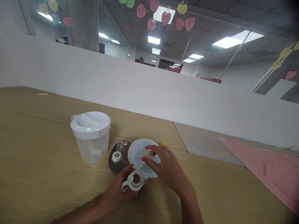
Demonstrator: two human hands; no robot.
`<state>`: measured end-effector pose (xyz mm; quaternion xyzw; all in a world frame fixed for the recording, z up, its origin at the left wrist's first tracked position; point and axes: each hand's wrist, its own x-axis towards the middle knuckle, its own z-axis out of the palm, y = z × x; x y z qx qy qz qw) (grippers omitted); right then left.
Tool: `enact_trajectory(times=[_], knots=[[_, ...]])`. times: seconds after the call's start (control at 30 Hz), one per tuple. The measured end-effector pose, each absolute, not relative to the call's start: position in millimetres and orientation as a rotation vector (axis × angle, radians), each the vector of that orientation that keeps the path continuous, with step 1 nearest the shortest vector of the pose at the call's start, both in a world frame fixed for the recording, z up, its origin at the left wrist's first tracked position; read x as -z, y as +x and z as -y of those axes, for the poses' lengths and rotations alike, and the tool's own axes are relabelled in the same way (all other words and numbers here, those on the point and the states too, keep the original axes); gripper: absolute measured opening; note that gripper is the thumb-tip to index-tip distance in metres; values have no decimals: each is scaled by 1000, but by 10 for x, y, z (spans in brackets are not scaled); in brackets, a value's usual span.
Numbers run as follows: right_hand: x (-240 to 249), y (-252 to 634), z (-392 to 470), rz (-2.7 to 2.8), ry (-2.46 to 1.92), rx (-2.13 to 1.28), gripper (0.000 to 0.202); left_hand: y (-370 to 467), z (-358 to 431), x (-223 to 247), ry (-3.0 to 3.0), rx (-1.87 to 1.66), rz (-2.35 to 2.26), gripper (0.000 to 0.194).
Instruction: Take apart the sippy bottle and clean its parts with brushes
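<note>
My left hand (pixel 119 188) is wrapped round a baby bottle (pixel 135 181) with a white two-handled ring, its round mouth uncovered and facing up. Over a pale bowl (pixel 133 149), my right hand (pixel 163 161) pinches a small clear piece (pixel 147 153), partly hidden by the fingers. A thin pale stick-like part (pixel 140 166) runs from near that piece down towards the bottle's mouth; whether the two are joined I cannot tell. Left of the bowl, a dark metal tray (pixel 112 168) carries a white ring-shaped cap (pixel 116 156) and a clear dome cover (pixel 120 146).
A lidded translucent pitcher (pixel 91 140) stands left of the tray. Small yellow pieces (pixel 162 143) lie behind the bowl. A pink cloth (pixel 268 168) covers the table's right side. The white wall (pixel 140 90) rises behind the table, with a yellow paper (pixel 43 94) at far left.
</note>
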<state>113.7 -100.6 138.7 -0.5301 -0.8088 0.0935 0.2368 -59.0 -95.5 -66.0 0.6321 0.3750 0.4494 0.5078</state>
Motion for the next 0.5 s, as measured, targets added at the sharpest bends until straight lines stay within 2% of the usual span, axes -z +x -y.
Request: enact_trajectory(times=[0.23,0.5], knots=[[-1384,1176,994,2237,-1500,-139,29,-588,968,650,1573,-1134,-870,80],[-1372,1164,1057,2270,-1466,-321,31,-590,984,639,1527,-1137,-878,79]])
